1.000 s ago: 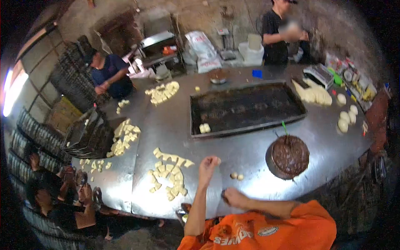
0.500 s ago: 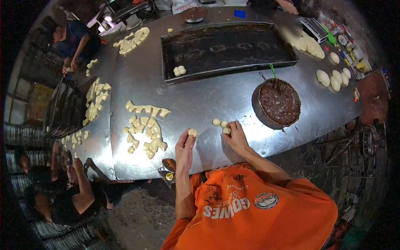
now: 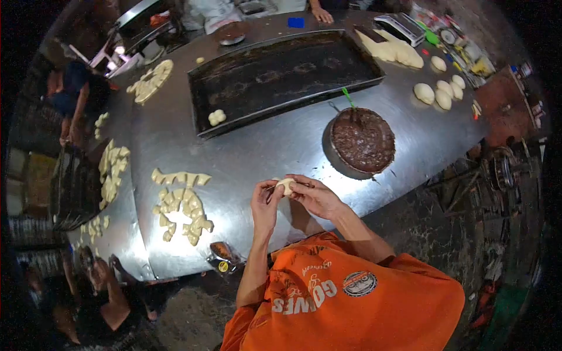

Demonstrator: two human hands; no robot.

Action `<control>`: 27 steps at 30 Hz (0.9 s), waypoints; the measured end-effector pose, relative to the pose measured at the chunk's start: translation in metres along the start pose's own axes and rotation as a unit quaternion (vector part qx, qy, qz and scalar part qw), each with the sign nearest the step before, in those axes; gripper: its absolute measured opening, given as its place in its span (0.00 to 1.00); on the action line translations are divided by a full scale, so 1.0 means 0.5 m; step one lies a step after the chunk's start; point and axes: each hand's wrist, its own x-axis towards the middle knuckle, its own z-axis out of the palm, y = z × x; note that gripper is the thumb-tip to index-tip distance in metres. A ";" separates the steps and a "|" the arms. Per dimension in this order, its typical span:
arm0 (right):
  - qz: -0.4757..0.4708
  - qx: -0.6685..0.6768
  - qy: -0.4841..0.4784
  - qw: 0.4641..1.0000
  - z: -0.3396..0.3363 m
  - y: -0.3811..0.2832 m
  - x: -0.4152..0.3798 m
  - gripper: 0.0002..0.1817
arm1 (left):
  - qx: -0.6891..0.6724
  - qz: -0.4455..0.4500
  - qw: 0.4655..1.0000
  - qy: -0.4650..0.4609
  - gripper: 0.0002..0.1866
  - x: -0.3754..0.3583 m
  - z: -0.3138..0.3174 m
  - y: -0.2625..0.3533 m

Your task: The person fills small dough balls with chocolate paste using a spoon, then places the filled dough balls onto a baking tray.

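My left hand (image 3: 266, 202) and my right hand (image 3: 318, 197) meet above the near part of the steel table. Between their fingertips they pinch a small pale piece of dough (image 3: 285, 186). Any other dough balls just behind the fingers are mostly hidden. To the left lie cut dough pieces (image 3: 186, 206), spread in a curve with a notched strip above them. Right of my hands stands a round pot of dark brown filling (image 3: 363, 142) with a green-handled tool in it.
A large black baking tray (image 3: 287, 105) holds a cluster of small dough balls (image 3: 216, 117) in its near left corner. Larger dough balls (image 3: 424, 93) and a dough slab (image 3: 392, 51) lie at right. A packet (image 3: 224, 255) sits at the near edge. Co-workers stand left; another person's hand (image 3: 321, 14) rests at the far edge.
My right hand has left the dough balls on the table and come to my left hand, so both now hold the dough piece. The camera view has turned slightly.
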 end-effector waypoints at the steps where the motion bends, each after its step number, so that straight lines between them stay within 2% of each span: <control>1: 0.009 0.046 0.009 0.999 -0.010 0.000 -0.009 0.20 | 0.042 0.015 0.999 -0.004 0.14 0.007 0.004 -0.014; 3: 0.023 0.115 0.027 0.993 -0.009 -0.008 -0.026 0.17 | 0.084 0.031 0.996 -0.022 0.13 0.003 0.034 -0.015; 5: 0.027 0.129 0.028 0.991 -0.004 -0.027 -0.054 0.16 | 0.170 0.064 0.982 -0.046 0.14 -0.002 0.057 -0.024; 7: 0.029 0.141 0.028 0.989 -0.021 -0.048 -0.071 0.16 | 0.199 0.078 0.973 -0.085 0.15 0.000 0.063 -0.028; 8: 0.009 0.046 0.031 0.998 -0.041 -0.065 -0.075 0.15 | 0.226 0.092 0.962 -0.119 0.16 -0.001 0.066 -0.026; 9: -0.009 -0.050 0.034 0.998 -0.061 -0.084 -0.077 0.15 | 0.255 0.098 0.949 -0.156 0.22 0.000 0.067 -0.014; 10: -0.073 -0.246 0.101 0.961 -0.082 -0.109 -0.071 0.15 | 0.252 0.098 0.950 -0.157 0.22 -0.003 0.074 -0.003; 11: -0.159 -0.398 0.106 0.897 -0.115 -0.140 -0.061 0.14 | 0.266 0.101 0.949 -0.138 0.25 -0.006 0.079 0.008; 12: -0.189 -0.632 0.185 0.729 -0.102 -0.188 -0.071 0.13 | 0.281 0.104 0.946 -0.119 0.28 -0.007 0.078 0.013; 14: -0.258 -0.692 0.176 0.650 -0.161 -0.224 -0.062 0.10 | 0.277 0.090 0.950 -0.115 0.31 0.004 0.059 -0.003; 16: -0.240 -0.757 0.154 0.587 -0.201 -0.235 -0.052 0.08 | 0.261 0.089 0.956 -0.098 0.31 0.013 0.045 -0.012; 19: -0.242 -0.777 0.156 0.559 -0.207 -0.232 -0.039 0.07 | 0.248 0.085 0.962 -0.078 0.31 0.015 0.034 -0.001; 20: -0.242 -0.778 0.154 0.559 -0.217 -0.227 -0.031 0.07 | 0.241 0.079 0.965 -0.069 0.30 0.013 0.033 0.004; 22: -0.178 -0.747 0.160 0.620 -0.248 -0.216 -0.015 0.07 | 0.232 0.075 0.968 -0.057 0.30 0.007 0.032 0.008; 23: -0.180 -0.748 0.158 0.619 -0.255 -0.218 -0.013 0.07 | 0.222 0.071 0.971 -0.047 0.29 0.007 0.034 0.010; 25: -0.121 -0.527 0.197 0.818 -0.271 -0.221 -0.018 0.09 | 0.209 0.068 0.974 -0.052 0.28 0.008 0.040 0.007; 26: -0.121 -0.527 0.194 0.818 -0.269 -0.226 -0.023 0.09 | 0.197 0.062 0.977 -0.060 0.28 0.007 0.044 0.004; 27: -0.070 -0.380 0.169 0.907 -0.267 -0.232 -0.030 0.11 | 0.197 0.063 0.977 -0.056 0.28 0.010 0.052 -0.002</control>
